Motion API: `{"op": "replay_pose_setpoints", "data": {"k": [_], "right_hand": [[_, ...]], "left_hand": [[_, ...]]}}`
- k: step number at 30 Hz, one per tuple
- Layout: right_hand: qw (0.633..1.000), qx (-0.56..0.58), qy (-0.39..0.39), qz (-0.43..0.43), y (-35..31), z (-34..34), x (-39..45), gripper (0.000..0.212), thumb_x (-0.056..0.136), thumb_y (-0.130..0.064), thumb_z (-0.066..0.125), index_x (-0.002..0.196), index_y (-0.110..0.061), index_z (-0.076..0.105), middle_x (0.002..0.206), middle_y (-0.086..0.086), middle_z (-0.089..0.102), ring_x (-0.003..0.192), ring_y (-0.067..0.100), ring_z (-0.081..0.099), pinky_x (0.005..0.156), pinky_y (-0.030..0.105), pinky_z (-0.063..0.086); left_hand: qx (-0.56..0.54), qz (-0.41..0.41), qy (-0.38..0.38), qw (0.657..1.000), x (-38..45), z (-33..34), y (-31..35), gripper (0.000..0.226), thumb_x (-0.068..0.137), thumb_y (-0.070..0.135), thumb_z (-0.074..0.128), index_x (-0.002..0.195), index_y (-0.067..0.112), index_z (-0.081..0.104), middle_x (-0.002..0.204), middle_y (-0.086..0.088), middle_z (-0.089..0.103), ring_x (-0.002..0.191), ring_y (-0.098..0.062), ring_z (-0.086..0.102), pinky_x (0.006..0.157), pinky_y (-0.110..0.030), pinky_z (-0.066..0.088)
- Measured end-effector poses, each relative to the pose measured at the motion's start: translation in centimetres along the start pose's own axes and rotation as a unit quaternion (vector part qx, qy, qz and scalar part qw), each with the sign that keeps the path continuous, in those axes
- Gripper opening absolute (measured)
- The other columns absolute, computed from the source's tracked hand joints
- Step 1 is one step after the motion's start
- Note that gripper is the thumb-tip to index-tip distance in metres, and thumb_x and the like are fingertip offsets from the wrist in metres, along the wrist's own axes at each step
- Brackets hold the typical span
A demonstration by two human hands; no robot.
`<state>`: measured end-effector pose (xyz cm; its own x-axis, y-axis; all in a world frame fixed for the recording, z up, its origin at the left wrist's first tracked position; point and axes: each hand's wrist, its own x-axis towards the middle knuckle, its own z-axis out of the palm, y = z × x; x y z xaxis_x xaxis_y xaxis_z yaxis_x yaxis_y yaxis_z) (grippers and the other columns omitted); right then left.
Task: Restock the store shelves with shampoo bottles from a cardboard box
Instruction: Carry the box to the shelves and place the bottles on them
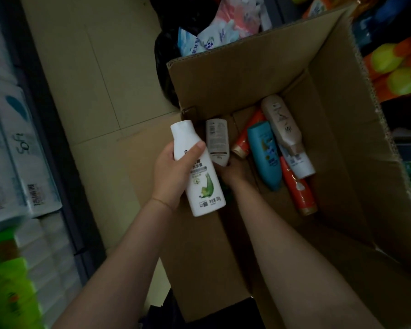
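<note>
While left hand (173, 172) grips white bottle (198, 167) (upright) | right hand (233, 170) in cardboard box (247, 74)

I see the cardboard box (342, 162) on the floor (81, 79), right of centre, its flaps up. The left hand (171, 176) holds a shampoo bottle (197, 169) above the box's left wall. The right hand (233, 172) is inside, at the lower end of a second bottle (217, 141). Right of it, a heap of bottles (282, 150) lies on the box bottom. Tissue packs (12, 157) fill the shelf on the left. Bagged goods (214, 27) sit behind the box; more shelves (394, 67) stand to its right.
</note>
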<state>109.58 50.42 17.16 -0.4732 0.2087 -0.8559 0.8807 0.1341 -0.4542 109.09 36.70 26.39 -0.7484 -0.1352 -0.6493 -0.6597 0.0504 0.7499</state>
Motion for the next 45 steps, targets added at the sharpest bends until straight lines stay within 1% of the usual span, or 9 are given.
{"op": "replay_pose_setpoints", "data": {"k": [6,11,16,22,29,35,38,41,45], "right_hand": [[0.995,0.094,0.023,0.007,0.4,-0.6,-1.2,0.044,0.087,-0.033,0.071,0.124,-0.015,0.058,0.107,0.004,0.070,0.086,0.021,0.071,0.071,0.036,0.059],[0.986,0.122,0.060,-0.099,-0.4,-6.2,-7.2,0.018,0.086,-0.027,0.073,0.099,-0.028,0.061,0.105,-0.004,0.067,0.097,0.013,0.066,0.083,0.032,0.057],[0.961,0.195,0.045,-0.191,-2.7,-12.6,-17.5,0.022,0.086,-0.025,0.073,0.107,-0.029,0.065,0.103,-0.005,0.073,0.095,0.006,0.070,0.080,0.025,0.057],[0.896,0.383,0.104,-0.201,-4.1,-18.3,-29.9,0.033,0.095,-0.045,0.058,0.088,-0.014,0.067,0.069,0.001,0.068,0.063,0.015,0.066,0.063,0.031,0.055],[0.751,0.611,-0.085,-0.235,-3.0,-25.4,-44.7,0.056,0.075,-0.073,0.058,0.072,-0.018,0.049,0.055,-0.003,0.039,0.040,0.010,0.037,0.036,0.020,0.034],[0.675,0.648,0.069,-0.347,0.2,-31.4,-53.4,0.029,0.085,-0.039,0.060,0.085,-0.010,0.056,0.072,0.007,0.045,0.060,0.018,0.045,0.057,0.029,0.041],[0.712,0.603,0.156,-0.325,1.9,-34.0,-57.1,0.036,0.091,-0.027,0.052,0.108,0.002,0.064,0.092,0.020,0.065,0.074,0.026,0.062,0.075,0.038,0.050],[0.760,0.476,0.306,-0.319,3.4,-35.8,-60.1,0.015,0.090,-0.017,0.056,0.093,-0.005,0.065,0.088,0.020,0.064,0.072,0.029,0.062,0.068,0.040,0.052],[0.747,0.324,0.452,-0.364,4.5,-36.8,-62.9,0.024,0.082,-0.033,0.056,0.097,-0.015,0.060,0.090,0.014,0.065,0.081,0.031,0.065,0.074,0.045,0.053]], "left_hand": [[-0.005,0.002,0.008,1.000,0.1,0.0,-0.1,0.035,0.087,0.033,0.075,0.111,0.009,0.064,0.095,-0.005,0.075,0.080,-0.017,0.074,0.065,-0.026,0.059],[-0.003,-0.010,-0.006,1.000,-0.5,0.2,0.8,0.028,0.088,0.035,0.073,0.105,0.014,0.064,0.095,-0.006,0.074,0.081,-0.020,0.073,0.071,-0.035,0.059],[-0.032,-0.040,-0.033,0.998,-4.8,1.0,4.0,0.024,0.097,0.033,0.063,0.110,0.016,0.052,0.091,-0.007,0.067,0.074,-0.019,0.069,0.067,-0.039,0.058],[-0.057,-0.036,-0.168,0.983,-16.1,2.3,9.7,0.032,0.093,0.011,0.061,0.124,0.008,0.057,0.103,-0.018,0.072,0.090,-0.033,0.072,0.077,-0.047,0.059],[-0.051,-0.011,-0.407,0.912,-34.4,8.2,16.5,0.039,0.091,0.026,0.065,0.126,0.010,0.061,0.114,-0.020,0.071,0.096,-0.032,0.070,0.085,-0.046,0.057],[-0.034,-0.075,-0.545,0.835,-46.5,14.1,17.4,0.050,0.074,0.036,0.080,0.116,0.010,0.073,0.115,-0.020,0.068,0.100,-0.031,0.064,0.100,-0.049,0.048],[-0.021,-0.093,-0.591,0.801,-50.5,15.8,18.3,0.030,0.076,0.031,0.070,0.098,0.014,0.081,0.100,-0.014,0.074,0.085,-0.026,0.071,0.081,-0.040,0.057],[-0.007,-0.064,-0.617,0.785,-53.1,17.0,19.3,0.020,0.075,0.027,0.070,0.085,0.014,0.082,0.088,-0.012,0.074,0.075,-0.024,0.071,0.078,-0.038,0.055],[0.028,-0.013,-0.630,0.776,-55.2,17.9,20.7,0.025,0.070,0.023,0.072,0.092,0.013,0.080,0.087,-0.014,0.073,0.072,-0.025,0.070,0.075,-0.038,0.056]]}}
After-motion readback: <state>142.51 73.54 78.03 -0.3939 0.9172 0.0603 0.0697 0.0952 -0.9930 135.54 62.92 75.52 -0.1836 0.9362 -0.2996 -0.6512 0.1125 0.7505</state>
